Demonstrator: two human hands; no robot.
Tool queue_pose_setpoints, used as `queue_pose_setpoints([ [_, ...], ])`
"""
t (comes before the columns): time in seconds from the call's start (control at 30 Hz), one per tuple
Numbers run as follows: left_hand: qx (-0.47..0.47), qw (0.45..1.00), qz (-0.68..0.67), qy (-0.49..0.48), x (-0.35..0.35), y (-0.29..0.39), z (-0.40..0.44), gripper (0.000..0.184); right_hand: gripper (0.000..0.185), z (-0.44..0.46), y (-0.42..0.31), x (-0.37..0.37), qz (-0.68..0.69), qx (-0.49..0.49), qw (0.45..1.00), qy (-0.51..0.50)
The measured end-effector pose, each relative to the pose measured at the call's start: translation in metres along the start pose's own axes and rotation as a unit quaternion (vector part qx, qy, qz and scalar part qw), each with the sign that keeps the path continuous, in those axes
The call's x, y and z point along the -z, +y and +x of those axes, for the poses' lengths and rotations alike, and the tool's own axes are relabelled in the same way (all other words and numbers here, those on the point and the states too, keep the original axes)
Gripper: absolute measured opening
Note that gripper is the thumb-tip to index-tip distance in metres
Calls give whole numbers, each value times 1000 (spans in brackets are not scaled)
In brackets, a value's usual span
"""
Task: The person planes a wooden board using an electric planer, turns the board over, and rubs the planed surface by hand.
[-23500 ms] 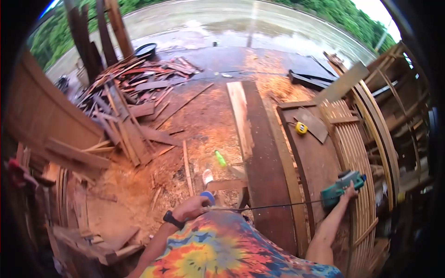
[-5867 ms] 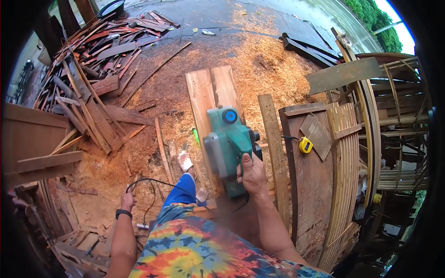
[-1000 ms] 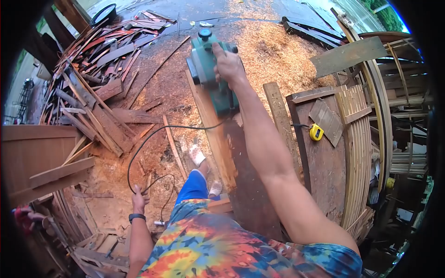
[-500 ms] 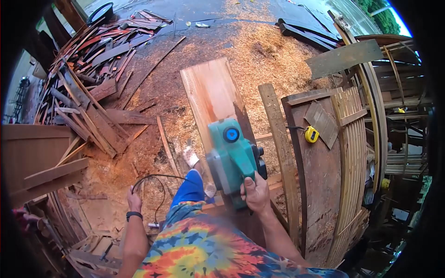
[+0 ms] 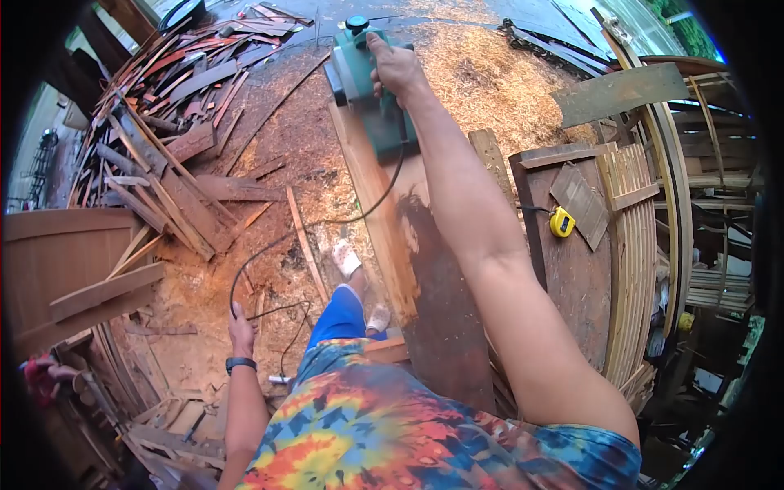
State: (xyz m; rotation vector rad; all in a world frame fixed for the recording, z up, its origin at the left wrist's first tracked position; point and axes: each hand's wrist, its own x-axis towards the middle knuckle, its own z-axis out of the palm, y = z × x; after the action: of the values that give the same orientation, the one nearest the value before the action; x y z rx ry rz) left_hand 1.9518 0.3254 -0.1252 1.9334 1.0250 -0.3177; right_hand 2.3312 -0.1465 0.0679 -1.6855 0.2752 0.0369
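A green electric planer sits at the far end of a long wooden board. Part of the board's surface is pale and bare, while the nearer part is dark brown. With the arm stretched forward, my right hand is closed round the planer's handle. My left hand is low at the left, its fingers round the black cord, which runs in a curve across to the planer.
Scrap wood is heaped at the upper left. Wood shavings cover the ground beyond the board. On a dark panel at the right lies a yellow tape measure, beside slatted wood. My foot is left of the board.
Since half a second ago, my right hand has pushed the planer from near my body to the board's far end. The cord has stretched out, and my left hand still holds it.
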Motion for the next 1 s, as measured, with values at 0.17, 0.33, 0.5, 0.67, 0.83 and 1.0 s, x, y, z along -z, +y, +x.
queue_pose_setpoints([
  [0.17,59,998,13,17,31,-42,-6,81,54,-69,20,12,30,-22,999,-23],
  [0.33,97,994,8,45,41,-97,4,71,53,-259,47,34,-16,-77,997,14],
  [0.5,121,992,38,11,33,-113,18,56,75,-450,85,64,-7,-149,989,17],
  [0.67,77,996,30,-38,9,-80,18,58,73,-476,86,70,-3,-168,986,14],
  [0.83,20,999,10,-31,-6,-43,15,59,57,-359,70,48,-15,-109,994,6],
  [1.0,26,999,-5,-30,0,-38,19,55,59,-199,52,18,-15,-44,999,20],
])
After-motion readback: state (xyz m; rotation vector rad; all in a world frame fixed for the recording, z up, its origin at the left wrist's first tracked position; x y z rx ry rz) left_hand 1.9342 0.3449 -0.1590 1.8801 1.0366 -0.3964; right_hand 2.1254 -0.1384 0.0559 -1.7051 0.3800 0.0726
